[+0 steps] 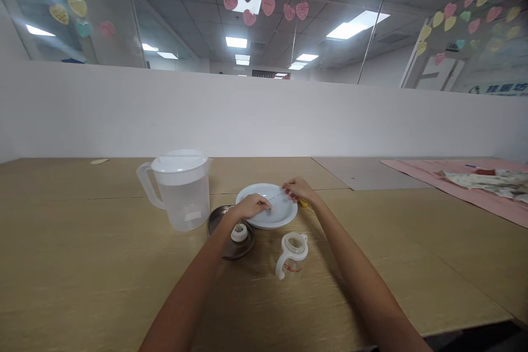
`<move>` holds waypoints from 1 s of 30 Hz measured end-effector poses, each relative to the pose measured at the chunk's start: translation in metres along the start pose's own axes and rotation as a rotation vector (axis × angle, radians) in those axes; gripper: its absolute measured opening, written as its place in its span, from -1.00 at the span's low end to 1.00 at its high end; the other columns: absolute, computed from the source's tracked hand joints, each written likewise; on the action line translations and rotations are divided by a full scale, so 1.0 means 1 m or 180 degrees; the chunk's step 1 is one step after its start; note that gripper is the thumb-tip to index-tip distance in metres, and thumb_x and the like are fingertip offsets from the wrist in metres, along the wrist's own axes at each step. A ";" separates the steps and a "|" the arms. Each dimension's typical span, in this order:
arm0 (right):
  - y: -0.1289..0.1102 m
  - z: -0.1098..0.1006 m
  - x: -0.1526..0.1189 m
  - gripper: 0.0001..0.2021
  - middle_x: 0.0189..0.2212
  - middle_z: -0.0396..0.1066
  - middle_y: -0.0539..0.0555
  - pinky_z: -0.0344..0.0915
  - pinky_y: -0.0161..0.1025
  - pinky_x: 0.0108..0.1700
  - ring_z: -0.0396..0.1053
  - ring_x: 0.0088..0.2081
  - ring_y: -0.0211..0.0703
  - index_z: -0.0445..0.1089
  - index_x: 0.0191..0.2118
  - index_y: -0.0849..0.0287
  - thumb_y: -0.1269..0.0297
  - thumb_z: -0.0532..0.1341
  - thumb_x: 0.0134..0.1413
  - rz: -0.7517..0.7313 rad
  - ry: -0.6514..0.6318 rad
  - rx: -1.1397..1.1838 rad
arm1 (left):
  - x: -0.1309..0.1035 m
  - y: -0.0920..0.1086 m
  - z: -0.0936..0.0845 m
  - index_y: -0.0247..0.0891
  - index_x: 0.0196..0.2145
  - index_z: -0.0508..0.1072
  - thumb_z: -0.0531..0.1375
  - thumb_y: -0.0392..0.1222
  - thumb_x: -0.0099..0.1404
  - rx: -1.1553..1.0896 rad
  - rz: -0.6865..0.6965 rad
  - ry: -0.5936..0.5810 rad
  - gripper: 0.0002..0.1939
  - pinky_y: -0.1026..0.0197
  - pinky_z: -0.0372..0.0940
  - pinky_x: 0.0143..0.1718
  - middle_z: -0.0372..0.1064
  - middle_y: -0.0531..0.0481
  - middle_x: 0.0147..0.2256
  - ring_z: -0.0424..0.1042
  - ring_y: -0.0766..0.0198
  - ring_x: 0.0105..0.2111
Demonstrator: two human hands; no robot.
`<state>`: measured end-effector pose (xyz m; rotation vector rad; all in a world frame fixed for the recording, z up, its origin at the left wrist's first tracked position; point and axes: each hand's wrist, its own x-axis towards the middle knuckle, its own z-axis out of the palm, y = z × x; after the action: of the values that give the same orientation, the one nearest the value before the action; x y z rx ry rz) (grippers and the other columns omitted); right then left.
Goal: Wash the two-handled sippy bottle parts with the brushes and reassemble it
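Observation:
My left hand (254,205) is over the left part of a white plate (280,215), its fingers pressed together near a small thing too small to name. At the plate's upper right edge, my right hand (295,190) has its fingers closed on a thin, pale stick-like item (276,196) that points toward my left hand. Something yellow (303,203) lies just under my right hand, partly hidden. Below the plate stands an open baby bottle with white handles (294,250). A white bottle ring (239,232) sits in a round metal dish (237,252), partly behind my left forearm.
A large translucent lidded pitcher (185,195) stands left of the dish. On the right, a pink cloth (462,190) carries a stained white cloth (490,182). A grey sheet (367,173) lies at the back, before a white wall (256,115).

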<state>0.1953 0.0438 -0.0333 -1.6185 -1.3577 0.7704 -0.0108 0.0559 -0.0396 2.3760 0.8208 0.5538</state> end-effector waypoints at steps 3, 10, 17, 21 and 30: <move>-0.003 0.000 -0.003 -0.93 -0.74 0.32 -0.03 -0.01 -0.48 -0.73 0.21 -0.75 -0.39 0.42 -0.51 0.31 0.40 0.22 -0.18 -0.0087 -0.0015 -0.0139 | 0.003 -0.002 -0.009 -0.33 -0.34 0.51 0.09 -0.22 0.13 -0.0430 -0.0029 0.0305 -0.76 0.22 0.23 -0.21 0.47 -0.07 -0.33 0.37 0.23 -0.31; -0.058 -0.029 -0.044 -0.70 -0.22 0.42 0.16 0.14 -0.45 -0.68 0.31 -0.58 -0.37 0.42 -0.21 0.26 0.24 0.22 -0.11 -0.0820 -0.0248 -0.0035 | -0.006 0.047 -0.034 -0.36 -0.03 0.33 0.03 -0.05 0.24 -0.1956 0.0066 0.0743 -0.58 0.21 0.26 -0.25 0.37 -0.20 -0.18 0.38 0.29 -0.29; -0.113 -0.050 -0.119 -0.67 -0.49 0.39 0.00 0.14 -0.45 -0.63 0.28 -0.53 -0.33 0.39 -0.18 0.19 0.22 0.25 -0.16 -0.1702 -0.0408 -0.0330 | -0.022 0.114 -0.025 -0.34 -0.23 0.45 0.11 -0.13 0.19 -0.1937 0.0703 0.0257 -0.74 0.22 0.24 -0.25 0.41 -0.08 -0.28 0.36 0.26 -0.28; -0.117 -0.053 -0.133 -0.78 -0.54 0.38 -0.01 0.15 -0.40 -0.56 0.27 -0.55 -0.33 0.42 -0.34 0.22 0.20 0.21 -0.11 -0.1940 -0.0169 -0.0629 | -0.031 0.127 -0.027 -0.34 -0.24 0.42 0.08 -0.16 0.20 -0.1715 0.0792 -0.0005 -0.76 0.24 0.26 -0.23 0.40 -0.10 -0.26 0.37 0.25 -0.24; -0.121 -0.060 -0.140 -0.82 -0.49 0.39 0.00 0.14 -0.31 -0.40 0.28 -0.43 -0.23 0.39 -0.40 0.16 0.17 0.22 -0.15 -0.1846 0.0634 -0.1606 | -0.063 0.155 -0.014 -0.37 -0.01 0.23 0.21 0.03 -0.01 0.1431 -0.0292 -0.0862 -0.35 0.11 0.25 -0.28 0.40 -0.22 -0.20 0.39 -0.02 -0.23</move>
<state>0.1638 -0.1018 0.0914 -1.4844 -1.8387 -0.0863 0.0023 -0.0820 0.0557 2.7145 1.0030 -0.0001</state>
